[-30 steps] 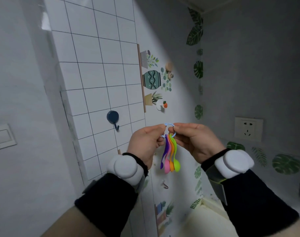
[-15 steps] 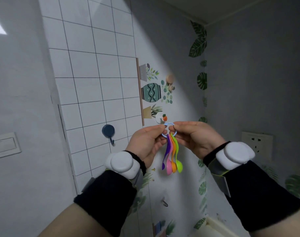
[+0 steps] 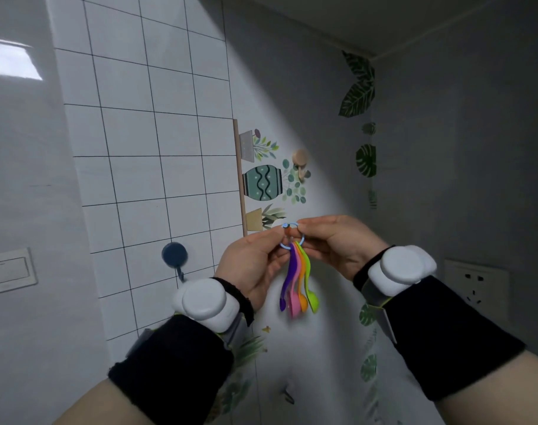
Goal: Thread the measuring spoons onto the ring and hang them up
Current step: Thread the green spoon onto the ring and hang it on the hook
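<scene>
A light blue ring (image 3: 293, 237) is pinched between my left hand (image 3: 255, 265) and my right hand (image 3: 338, 246), held up in front of the wall. Several measuring spoons (image 3: 297, 283), purple, pink, orange and green, hang down from the ring with their bowls at the bottom. A small white hook with an orange and green decoration (image 3: 286, 227) shows right at the top of the ring; whether the ring rests on it I cannot tell. My fingers hide the ring's left and right sides.
A dark blue hook (image 3: 175, 256) sticks to the tiled wall at the left of my hands. A wooden peg (image 3: 301, 162) sits higher on the wall among plant stickers. A wall socket (image 3: 476, 286) is at the right, a switch plate (image 3: 7, 271) at the left.
The view has tilted upward and my hands have risen slightly along the wall with the ring. The ring's top now sits at the small decorated hook.
</scene>
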{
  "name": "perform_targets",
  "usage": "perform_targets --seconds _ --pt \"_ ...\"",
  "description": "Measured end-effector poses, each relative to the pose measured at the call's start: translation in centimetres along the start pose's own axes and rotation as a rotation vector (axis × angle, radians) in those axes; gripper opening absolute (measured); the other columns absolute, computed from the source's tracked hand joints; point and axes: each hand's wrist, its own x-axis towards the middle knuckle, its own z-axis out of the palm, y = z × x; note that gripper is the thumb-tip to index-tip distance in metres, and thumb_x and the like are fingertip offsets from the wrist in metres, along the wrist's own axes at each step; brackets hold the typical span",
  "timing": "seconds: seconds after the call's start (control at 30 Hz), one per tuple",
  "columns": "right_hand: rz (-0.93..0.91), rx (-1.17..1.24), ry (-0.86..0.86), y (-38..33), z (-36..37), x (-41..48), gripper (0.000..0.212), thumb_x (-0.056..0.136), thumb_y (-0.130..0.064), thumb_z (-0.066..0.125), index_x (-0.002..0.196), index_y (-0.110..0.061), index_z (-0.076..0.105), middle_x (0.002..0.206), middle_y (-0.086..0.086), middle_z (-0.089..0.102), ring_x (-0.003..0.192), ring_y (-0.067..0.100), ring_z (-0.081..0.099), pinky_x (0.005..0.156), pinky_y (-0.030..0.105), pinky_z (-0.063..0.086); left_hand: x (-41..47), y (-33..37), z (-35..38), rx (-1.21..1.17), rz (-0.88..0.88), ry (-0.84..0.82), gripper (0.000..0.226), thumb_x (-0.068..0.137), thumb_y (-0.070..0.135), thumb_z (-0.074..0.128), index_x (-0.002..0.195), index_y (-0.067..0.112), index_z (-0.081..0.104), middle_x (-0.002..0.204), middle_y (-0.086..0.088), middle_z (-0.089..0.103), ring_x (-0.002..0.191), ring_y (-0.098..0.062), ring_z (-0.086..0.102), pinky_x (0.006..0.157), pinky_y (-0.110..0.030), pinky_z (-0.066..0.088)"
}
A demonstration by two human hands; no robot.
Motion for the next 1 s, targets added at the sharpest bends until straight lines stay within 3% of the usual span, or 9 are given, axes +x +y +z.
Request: perform_targets --seconds 0.17,0.33,0.47,0.67,1.0 --pt "-0.01 -0.04 -0.01 -0.2 -0.3 1.3 0.008 0.082 0.0 0.062 0.086 -0.003 0.068 0.062 0.005 0.074 0.058 0.012 0.07 0.052 0.02 0.055 0.0 -0.2 0.6 -0.062 0.024 0.105 0.011 0.086 0.007 0.059 0.084 0.0 0.066 0.072 -0.012 0.066 0.065 -0.017 0.061 0.054 -0.018 0.055" --pt "-0.026 -0.061 0.002 -0.3 -0.9 2.2 0.008 0.082 -0.001 0.062 0.082 -0.006 0.068 0.059 0.003 0.073 0.055 0.01 0.069 0.052 0.019 0.055 0.0 -0.5 1.3 -0.163 0.031 0.17 0.015 0.086 0.002 0.058 0.099 -0.002 0.064 0.066 -0.01 0.072 0.058 -0.015 0.069 0.051 -0.019 0.054" --pt "-0.024 -0.057 -0.004 -0.3 -1.0 3.0 0.009 0.081 -0.001 0.062 0.079 -0.007 0.068 0.059 0.003 0.073 0.055 0.01 0.069 0.052 0.019 0.055 0.2 -0.7 1.7 -0.179 0.029 0.196 0.027 0.087 0.004 0.058 0.113 -0.003 0.062 0.084 -0.014 0.07 0.062 -0.013 0.068 0.055 -0.018 0.055" --pt "-0.036 -0.029 -0.02 0.1 -1.1 3.9 0.006 0.078 0.0 0.066 0.077 -0.006 0.069 0.064 0.007 0.074 0.058 0.013 0.07 0.054 0.022 0.057 0.2 -1.2 1.9 -0.231 0.044 0.275 0.027 0.085 0.004 0.061 0.111 -0.002 0.062 0.078 -0.012 0.07 0.059 -0.012 0.069 0.059 -0.019 0.057" --pt "0.055 0.095 -0.042 2.2 -1.8 3.3 0.017 0.079 -0.003 0.066 0.095 0.001 0.068 0.071 0.009 0.076 0.064 0.016 0.073 0.054 0.023 0.056 -0.2 -2.6 1.0 -0.171 0.032 0.348 0.02 0.083 0.008 0.064 0.101 0.0 0.067 0.081 -0.013 0.072 0.064 -0.014 0.069 0.062 -0.021 0.058"
